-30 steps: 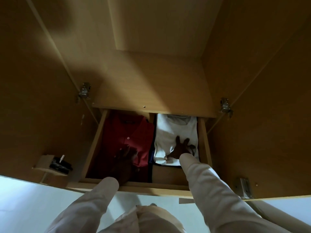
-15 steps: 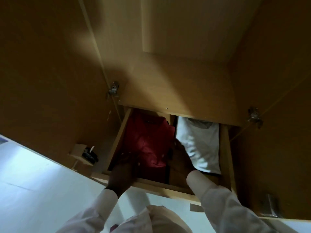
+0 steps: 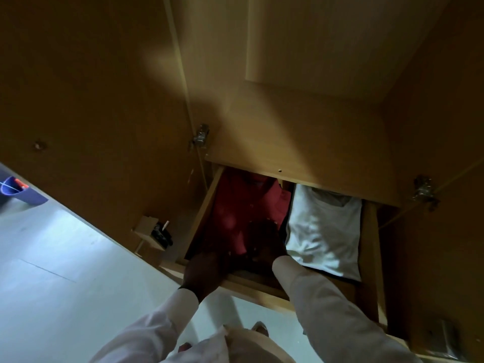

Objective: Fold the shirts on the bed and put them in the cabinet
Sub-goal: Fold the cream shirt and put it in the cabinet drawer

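I look down into an open wooden drawer low in the cabinet. A folded red shirt lies in its left half and a folded white shirt in its right half, side by side. My right hand rests on the near right part of the red shirt, next to the white shirt's edge. My left hand is at the drawer's front rim by the red shirt's near end. It is in deep shadow and its fingers do not show. Both arms are in pale sleeves.
The cabinet's doors stand open: the left door and the right door, with metal hinges. A small box with dark items sits at the left door's foot. Pale floor lies left, a blue object at the far left.
My right hand left the white shirt and moved left onto the red shirt. My left hand drew back toward the drawer's front rim. The view swung left.
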The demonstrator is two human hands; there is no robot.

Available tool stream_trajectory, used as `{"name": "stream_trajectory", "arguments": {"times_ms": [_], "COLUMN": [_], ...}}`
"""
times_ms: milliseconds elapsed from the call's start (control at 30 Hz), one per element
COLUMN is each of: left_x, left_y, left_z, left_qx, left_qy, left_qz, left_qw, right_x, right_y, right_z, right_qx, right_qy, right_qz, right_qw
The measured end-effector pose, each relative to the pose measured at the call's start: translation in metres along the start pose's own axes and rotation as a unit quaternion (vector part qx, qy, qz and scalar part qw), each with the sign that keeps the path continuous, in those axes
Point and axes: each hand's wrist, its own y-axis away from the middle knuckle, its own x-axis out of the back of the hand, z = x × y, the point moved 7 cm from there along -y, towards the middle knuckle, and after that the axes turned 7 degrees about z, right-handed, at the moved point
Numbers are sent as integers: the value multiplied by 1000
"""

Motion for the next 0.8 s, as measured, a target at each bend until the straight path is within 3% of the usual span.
{"name": "stream_trajectory", "arguments": {"times_ms": [133,567,700,800], "left_x": [2,4,7,10], "left_y": [-1,-5,-6,-9], "left_z": [2,7,5,7], "left_qx": [3,-42,-28,-31], "left_qy": [-29,-52,-35,-44], "left_qz": [-7,39,50,47], "left_qw": [1000,997,998,997], "right_x": [21,-4,32,72], "right_y": [-24,-85,-53,-8], "right_z": [5,53,48,55], "right_qx": [-7,-82,-51,-79], "right_qy": [27,-62,-209,-392], "right_qz": [-16,-50,-13,89], "right_qw": [999,993,977,912]}}
